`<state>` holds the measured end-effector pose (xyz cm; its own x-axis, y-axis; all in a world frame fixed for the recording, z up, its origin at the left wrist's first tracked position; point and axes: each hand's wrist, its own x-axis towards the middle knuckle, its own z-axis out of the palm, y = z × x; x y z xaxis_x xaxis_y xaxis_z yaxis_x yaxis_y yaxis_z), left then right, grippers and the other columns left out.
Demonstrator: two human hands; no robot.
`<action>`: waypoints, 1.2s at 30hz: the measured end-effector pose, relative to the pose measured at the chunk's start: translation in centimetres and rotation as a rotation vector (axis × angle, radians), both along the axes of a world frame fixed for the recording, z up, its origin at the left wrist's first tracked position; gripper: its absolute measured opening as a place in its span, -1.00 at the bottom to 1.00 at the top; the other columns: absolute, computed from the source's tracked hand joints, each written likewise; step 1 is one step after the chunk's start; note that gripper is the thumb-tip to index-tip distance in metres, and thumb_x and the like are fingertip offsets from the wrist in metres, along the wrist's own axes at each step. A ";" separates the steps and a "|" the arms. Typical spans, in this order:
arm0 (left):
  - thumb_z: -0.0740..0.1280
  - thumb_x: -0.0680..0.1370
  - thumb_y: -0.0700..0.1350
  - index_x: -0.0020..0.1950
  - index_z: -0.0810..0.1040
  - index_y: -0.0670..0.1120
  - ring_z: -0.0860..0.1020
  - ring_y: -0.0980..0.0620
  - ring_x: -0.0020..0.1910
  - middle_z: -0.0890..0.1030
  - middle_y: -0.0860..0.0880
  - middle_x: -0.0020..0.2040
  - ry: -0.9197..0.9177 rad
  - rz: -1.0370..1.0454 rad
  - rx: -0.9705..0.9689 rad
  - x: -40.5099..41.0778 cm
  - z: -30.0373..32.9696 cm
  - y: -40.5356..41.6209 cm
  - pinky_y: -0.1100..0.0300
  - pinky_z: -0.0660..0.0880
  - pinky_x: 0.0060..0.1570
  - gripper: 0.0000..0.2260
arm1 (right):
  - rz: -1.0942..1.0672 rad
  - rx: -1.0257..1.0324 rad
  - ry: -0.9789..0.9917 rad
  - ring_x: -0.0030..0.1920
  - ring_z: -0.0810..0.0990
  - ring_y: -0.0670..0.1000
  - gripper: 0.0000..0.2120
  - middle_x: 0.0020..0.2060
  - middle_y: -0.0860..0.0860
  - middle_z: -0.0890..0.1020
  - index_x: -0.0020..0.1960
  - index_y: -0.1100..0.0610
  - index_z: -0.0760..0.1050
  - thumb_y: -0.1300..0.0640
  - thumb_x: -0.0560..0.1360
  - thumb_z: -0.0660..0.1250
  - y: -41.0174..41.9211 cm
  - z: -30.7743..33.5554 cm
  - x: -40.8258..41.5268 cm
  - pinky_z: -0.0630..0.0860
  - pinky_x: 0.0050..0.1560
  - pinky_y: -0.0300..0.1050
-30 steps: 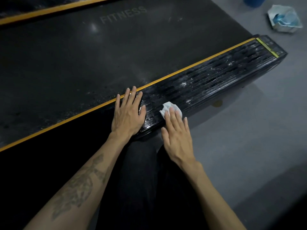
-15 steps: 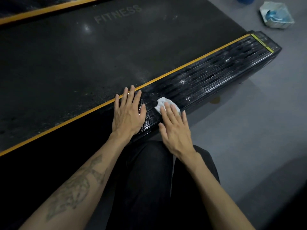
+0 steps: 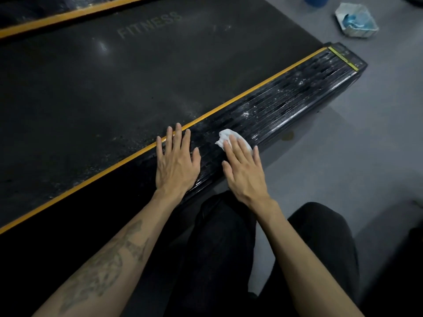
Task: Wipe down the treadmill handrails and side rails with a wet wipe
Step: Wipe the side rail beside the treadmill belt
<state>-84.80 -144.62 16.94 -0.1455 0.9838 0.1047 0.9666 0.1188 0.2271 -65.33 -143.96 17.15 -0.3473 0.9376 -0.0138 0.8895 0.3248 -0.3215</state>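
Note:
The treadmill's black ribbed side rail runs diagonally from lower left to upper right, edged by a yellow stripe and streaked with wet marks. My left hand lies flat on the rail, fingers straight and spread. To its right, my right hand presses a crumpled white wet wipe onto the rail with straight fingers. The wipe pokes out beyond the fingertips; the rest of it is hidden under the hand.
The dark treadmill belt marked FITNESS fills the upper left, with a second yellow stripe at its far edge. A pack of wipes lies on the grey floor at upper right. My dark-trousered knees are at the bottom.
My right hand has slid the wipe a little along the rail, away from me. My left hand stays flat in the same spot. The view has shifted slightly.

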 end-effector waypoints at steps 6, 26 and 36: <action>0.03 0.71 0.11 0.64 0.20 -0.11 0.05 -0.13 0.66 0.11 -0.14 0.67 0.016 0.011 -0.014 0.2 0.2 0.1 -0.19 -0.01 0.61 -0.46 | 0.006 0.004 0.030 0.65 -0.15 -0.03 -0.37 0.65 -0.01 -0.03 0.67 0.10 0.02 -0.11 0.65 -0.14 -2.6 -0.1 -1.5 -0.32 0.61 0.02; 0.05 0.70 0.16 0.65 0.20 -0.08 0.05 -0.17 0.65 0.14 -0.15 0.66 0.058 0.133 -0.030 0.4 0.3 0.1 -0.22 -0.06 0.61 -0.44 | 0.014 0.051 -0.013 0.65 -0.06 0.02 -0.37 0.65 0.03 0.07 0.66 0.09 0.10 -0.10 0.65 -0.15 1.1 -0.2 -0.7 -0.13 0.63 0.17; 0.02 0.72 0.15 0.66 0.17 -0.08 0.07 -0.16 0.65 0.13 -0.12 0.67 0.038 0.109 -0.036 0.3 0.2 0.2 -0.23 -0.04 0.60 -0.44 | 0.082 0.033 -0.051 0.65 -0.08 -0.01 -0.36 0.66 0.03 0.05 0.66 0.10 0.08 -0.11 0.64 -0.19 2.3 0.2 -1.1 -0.19 0.64 0.06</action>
